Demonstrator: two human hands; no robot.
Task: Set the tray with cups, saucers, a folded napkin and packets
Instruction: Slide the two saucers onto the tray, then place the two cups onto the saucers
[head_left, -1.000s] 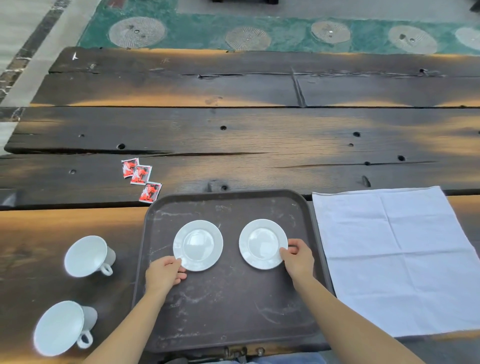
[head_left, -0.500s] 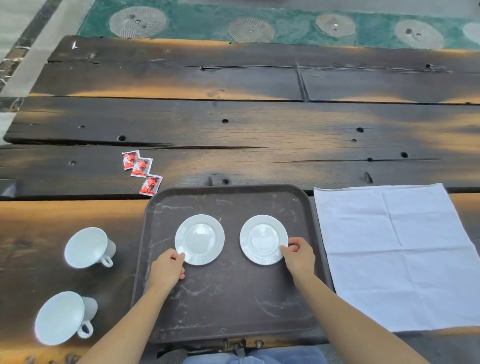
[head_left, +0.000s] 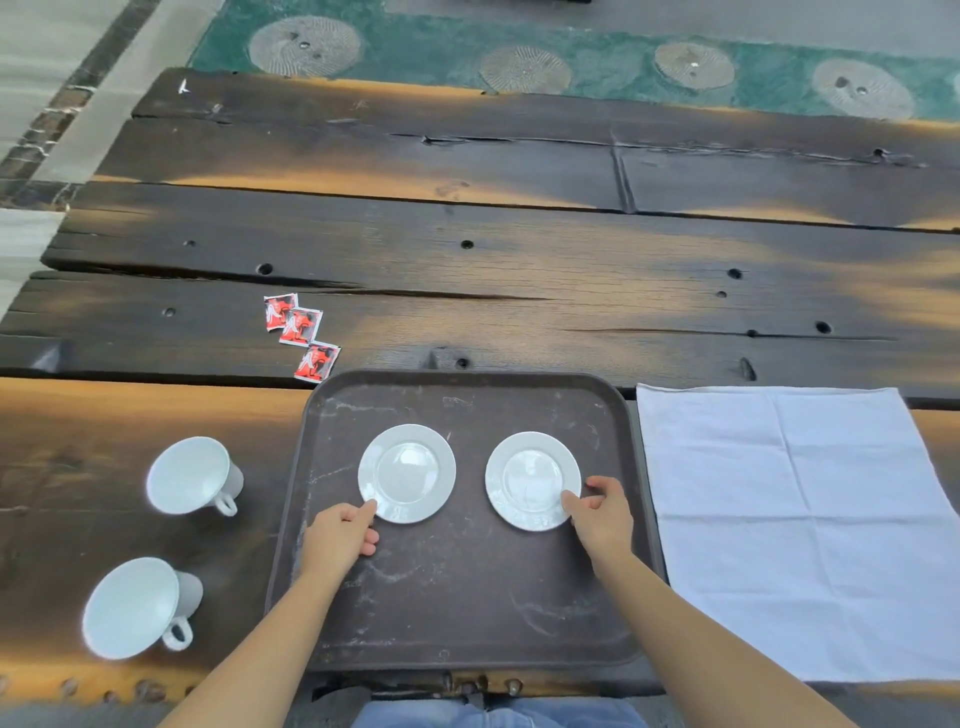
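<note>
Fingers (head_left: 363, 512) of my left hand (head_left: 340, 535) are curled, their tips pinching the near-left rim of the left saucer (head_left: 407, 473), while my right hand (head_left: 602, 514) pinches the near-right rim of the right saucer (head_left: 532, 480) between thumb and forefinger. Both saucers lie flat, side by side but apart, around the middle of the tray (head_left: 467, 613). I take the step to be squaring them up. It should go best if I slide them rather than lift them (the tray floor looks scuffed, so the china may drag), level the pair, and leave a gap wide enough that two cup handles won't clash. I'd also leave the bare near part of the tray for the napkin and packets. Beyond the bench (head_left: 519, 291) lies a green mat (head_left: 597, 57) with pale round patterns, and pale paving (head_left: 31, 62) shows at the far left. The bench itself is dark, weathered planking with cracks and bolt holes. The white napkin (head_left: 795, 525) lies unfolded and flat just beside the tray's right edge. Left of the tray, the far cup (head_left: 189, 475) and the near cup (head_left: 132, 608) lie tipped on their sides, well apart from each other. Three red packets (head_left: 301, 335) sit in a loose row just off the tray's far-left corner.
</note>
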